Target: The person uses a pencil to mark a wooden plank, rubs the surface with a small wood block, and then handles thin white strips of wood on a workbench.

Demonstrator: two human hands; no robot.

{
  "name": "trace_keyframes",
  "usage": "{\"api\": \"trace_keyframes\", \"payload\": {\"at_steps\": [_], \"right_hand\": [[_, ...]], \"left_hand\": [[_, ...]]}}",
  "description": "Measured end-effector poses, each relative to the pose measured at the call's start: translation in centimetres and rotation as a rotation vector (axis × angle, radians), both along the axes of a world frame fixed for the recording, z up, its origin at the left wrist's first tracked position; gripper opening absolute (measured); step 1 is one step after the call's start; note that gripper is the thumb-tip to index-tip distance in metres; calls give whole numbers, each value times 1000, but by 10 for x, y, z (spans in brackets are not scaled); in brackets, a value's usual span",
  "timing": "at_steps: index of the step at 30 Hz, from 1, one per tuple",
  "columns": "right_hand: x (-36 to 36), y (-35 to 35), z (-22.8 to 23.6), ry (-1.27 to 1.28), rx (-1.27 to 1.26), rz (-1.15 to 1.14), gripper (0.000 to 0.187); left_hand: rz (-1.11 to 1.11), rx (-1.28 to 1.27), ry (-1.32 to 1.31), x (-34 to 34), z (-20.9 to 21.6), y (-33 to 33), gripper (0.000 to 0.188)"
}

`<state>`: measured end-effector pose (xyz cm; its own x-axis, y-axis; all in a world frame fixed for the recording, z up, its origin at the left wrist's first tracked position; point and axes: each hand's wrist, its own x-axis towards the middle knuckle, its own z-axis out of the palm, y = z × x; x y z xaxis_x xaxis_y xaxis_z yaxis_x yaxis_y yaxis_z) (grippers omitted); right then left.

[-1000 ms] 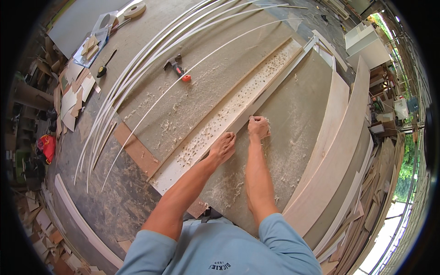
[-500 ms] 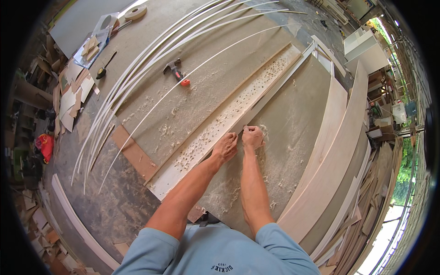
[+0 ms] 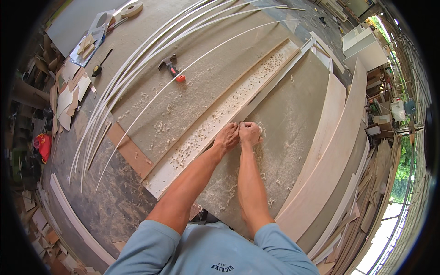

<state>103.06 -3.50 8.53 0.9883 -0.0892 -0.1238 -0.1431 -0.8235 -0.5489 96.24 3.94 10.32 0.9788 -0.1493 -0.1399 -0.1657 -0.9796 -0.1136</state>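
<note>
A long wooden panel runs diagonally across the work surface, narrow strips along its sides and many small dots scattered over its pale face. My left hand is at its right edge, fingers curled and pinched. Beside it, fingers bunched together, is my right hand. The fingertips of both hands meet or nearly meet next to the edge strip. Whatever they pinch is hidden by the fingers. Wood shavings lie around my right hand.
Left of the panel rests a claw hammer with a red-ended handle. Long thin white strips curve across the far left. Curved pale boards stand on the right. A tape roll, scraps and a reddish-brown board lie left.
My left hand has moved forward and right, closing the gap to my right hand. The whole view has shifted slightly; the panel and hammer seem to lie as before.
</note>
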Motion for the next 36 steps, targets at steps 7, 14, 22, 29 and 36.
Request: {"api": "trace_keyframes", "payload": {"at_steps": [7,14,22,29,36], "right_hand": [[12,1,-3,-58,9,-10,16],[22,-3,-9,-82,21,21,14],[31,2,-12,-63,59,6,14],[41,0,-7,-16,83,6,15],[58,-2,-11,-54,71,10,16]], "left_hand": [[124,-115,-210,3,-9,-6,21],[683,-530,-273,-45,-15,-44,33],[1322,-1167,-622,-8,-21,-88,26],[1260,-1674,-635,0,-10,-92,7],[1230,-1781,-514,12,-2,-87,9]]}}
